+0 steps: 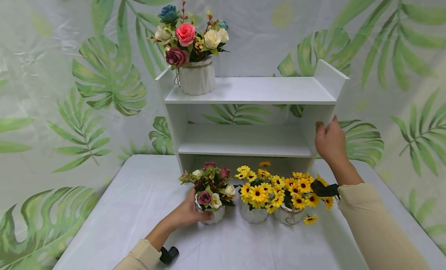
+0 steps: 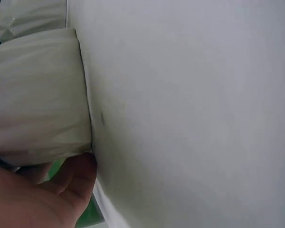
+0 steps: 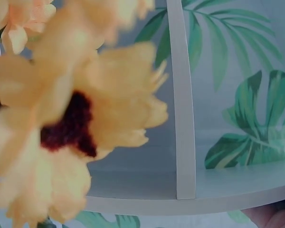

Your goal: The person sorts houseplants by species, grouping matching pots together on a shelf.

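My left hand (image 1: 189,211) grips a small white flowerpot (image 1: 218,215) of purple and cream artificial roses (image 1: 204,198). In the left wrist view the fingers curl at the base of this pot (image 2: 38,99), close by the white cloth. Farther back, my right hand (image 1: 332,142) holds the right side panel of a white shelf unit (image 1: 251,140), thumb at the front edge and the other fingers hidden behind it. The right wrist view has part of that hand (image 3: 275,216) at the lower corner, with a blurred yellow flower (image 3: 118,104) in front of the shelf.
Two white pots of yellow artificial sunflowers (image 1: 258,193) stand side by side on the table (image 1: 139,208), right of the held pot. A larger pot of mixed roses (image 1: 198,78) sits at the left of the top shelf. A leaf-patterned cloth (image 1: 111,76) hangs behind.
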The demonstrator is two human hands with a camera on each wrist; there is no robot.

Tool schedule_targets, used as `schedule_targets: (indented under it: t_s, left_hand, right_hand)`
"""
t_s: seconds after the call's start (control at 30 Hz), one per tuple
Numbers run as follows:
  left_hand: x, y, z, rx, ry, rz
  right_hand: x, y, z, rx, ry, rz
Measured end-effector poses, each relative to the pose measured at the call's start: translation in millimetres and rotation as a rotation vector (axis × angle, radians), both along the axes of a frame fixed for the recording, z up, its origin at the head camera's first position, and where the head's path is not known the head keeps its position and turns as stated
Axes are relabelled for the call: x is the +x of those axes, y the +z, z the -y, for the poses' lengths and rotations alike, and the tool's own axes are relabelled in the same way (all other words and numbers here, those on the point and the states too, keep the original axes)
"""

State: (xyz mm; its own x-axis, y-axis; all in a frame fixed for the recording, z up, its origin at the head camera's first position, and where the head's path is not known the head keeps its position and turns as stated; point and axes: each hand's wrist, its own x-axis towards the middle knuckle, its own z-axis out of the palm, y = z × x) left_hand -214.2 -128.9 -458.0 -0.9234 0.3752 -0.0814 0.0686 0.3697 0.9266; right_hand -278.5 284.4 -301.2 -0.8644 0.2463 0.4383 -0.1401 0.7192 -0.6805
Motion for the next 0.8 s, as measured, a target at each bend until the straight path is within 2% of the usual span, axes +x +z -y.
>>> schedule_targets:
  t_s: [0.13,0.33,0.53,0.73,0.8]
  left_hand:
    - [-1.7,-1.6,-2,0.046,0.000,-0.025]
    - [-1.6,-1.1,-3,0.073,0.014,-0.031]
    - [-4.0,-2.6,-7,0.098,0.015,-0.077]
    - [-2.5,-3.5,-11,0.075,0.082,-0.055]
    - [-1.0,-3.3,-11,0.036,0.114,-0.067]
  right_hand:
    - [0.1,0.3,1,0.002,-0.003,-0.008]
    - [1.2,1.1,2,-0.003,0.003,-0.003]
    - [0.5,2.6,3,-0.005,0.005,-0.009]
    - [1.4,2.9,2,-0.005,0.004,-0.006]
    - [1.8,2.9,3,-0.004,0.006,-0.002]
